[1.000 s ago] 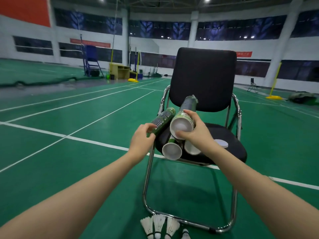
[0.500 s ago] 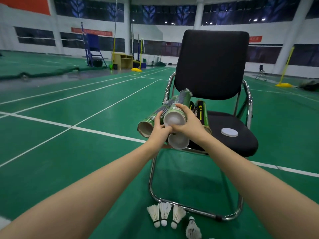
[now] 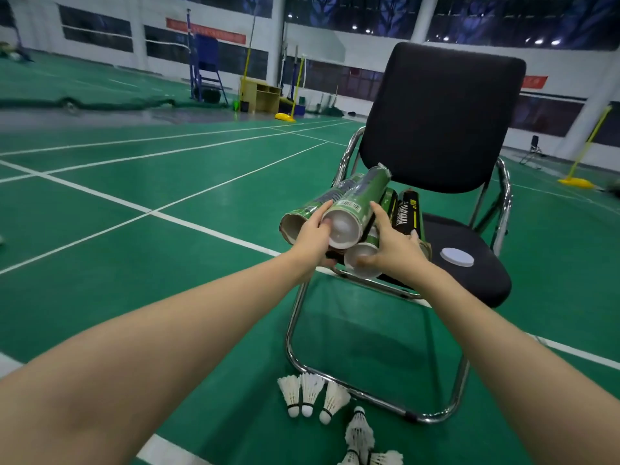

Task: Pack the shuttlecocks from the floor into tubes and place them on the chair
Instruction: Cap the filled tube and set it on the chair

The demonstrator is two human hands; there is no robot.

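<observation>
Several green shuttlecock tubes point(image 3: 360, 203) lie bundled at the front left of the black chair seat point(image 3: 469, 273), their open ends facing me. My left hand point(image 3: 313, 239) grips the leftmost tube point(image 3: 295, 223), with fingers reaching onto the top tube's white end. My right hand point(image 3: 394, 248) wraps around the lower tube point(image 3: 360, 260) beside a black tube point(image 3: 406, 213). A white tube cap point(image 3: 457, 257) rests on the seat. Several white shuttlecocks point(image 3: 310, 394) lie on the green floor in front of the chair.
The chair's chrome frame point(image 3: 369, 394) loops along the floor just behind the shuttlecocks. White court lines cross the green floor point(image 3: 134, 263). A wooden desk point(image 3: 261, 95), a blue umpire stand point(image 3: 204, 72) and yellow net posts stand far off.
The camera has come closer to the chair. My right hand has shifted from the top tube down to the lower tube, while my left hand stays on the leftmost tube.
</observation>
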